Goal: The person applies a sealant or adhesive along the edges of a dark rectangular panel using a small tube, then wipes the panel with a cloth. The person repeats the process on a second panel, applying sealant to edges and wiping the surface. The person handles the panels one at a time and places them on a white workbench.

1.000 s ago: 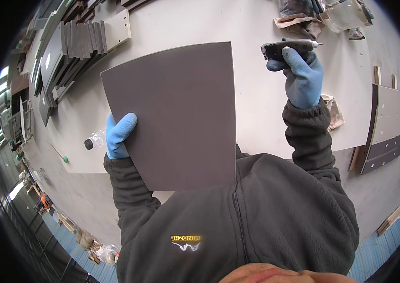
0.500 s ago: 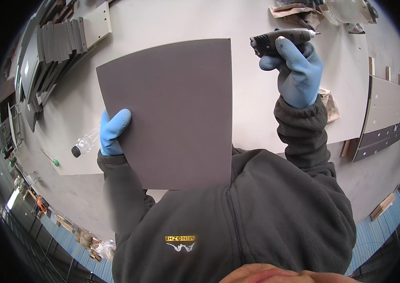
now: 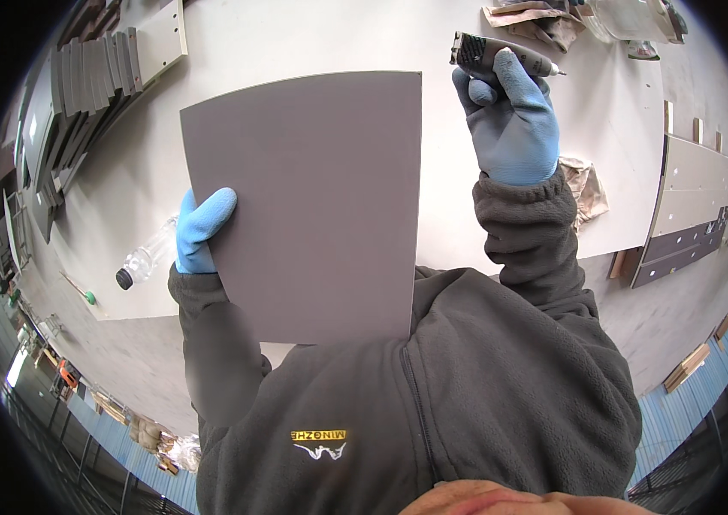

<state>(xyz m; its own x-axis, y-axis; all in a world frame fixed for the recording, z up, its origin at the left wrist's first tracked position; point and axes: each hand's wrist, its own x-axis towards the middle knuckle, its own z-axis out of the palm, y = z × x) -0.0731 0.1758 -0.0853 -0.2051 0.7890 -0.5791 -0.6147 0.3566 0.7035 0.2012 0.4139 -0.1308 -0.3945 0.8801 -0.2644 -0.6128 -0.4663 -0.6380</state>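
Observation:
A flat grey panel [image 3: 308,206] with a curved upper edge stands tilted in front of my chest. My left hand [image 3: 202,225], in a blue glove, grips its left edge with the thumb on the face; the other fingers are mostly hidden behind it. Up to the right, my right hand [image 3: 514,129], gloved in the same blue, holds a dark grey tube [image 3: 499,57] between thumb and fingers. That tube has a wide, black-patterned end at the left and a narrow pale tip pointing right.
Under my arms spreads a pale worktable [image 3: 321,39]. Stacked grey panels [image 3: 89,81] occupy its far left, and a clear bottle [image 3: 145,257] with a black cap lies left of my hand. Crumpled tan cloth [image 3: 583,193] sits beside my right sleeve. Further right are more panels [image 3: 690,197].
My right hand has shifted left, and the tube has turned so its tip points slightly downward. The panel stays in my left hand almost unmoved. The whole view has shifted a little.

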